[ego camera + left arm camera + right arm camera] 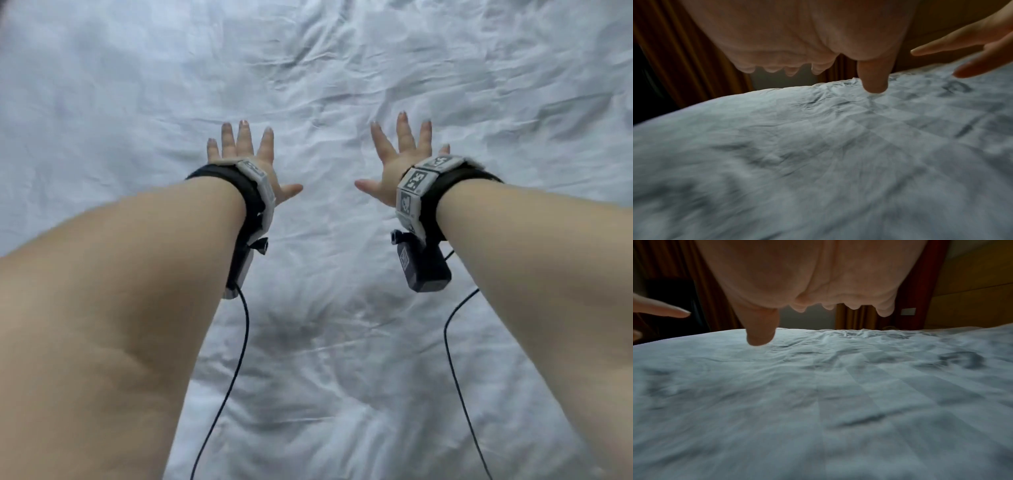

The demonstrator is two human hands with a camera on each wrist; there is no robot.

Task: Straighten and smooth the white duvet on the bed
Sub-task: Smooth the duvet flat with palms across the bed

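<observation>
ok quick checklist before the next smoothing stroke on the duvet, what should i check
1. Left hand empty, fingers spread flat: ok.
2. Right hand empty, fingers spread flat: ok.
3. Palms pressed on the white duvet: cannot tell; the wrist views show a gap beneath the palms, and only the thumbs come near the cloth.
4. Duvet ahead of the hands smooth: not ok, creases run across it.
5. Wrist cables clear of the stroke: ok, they trail back along the forearms.
6. Duvet edges lined up with the bed: cannot tell; only the far edge shows.
</observation>
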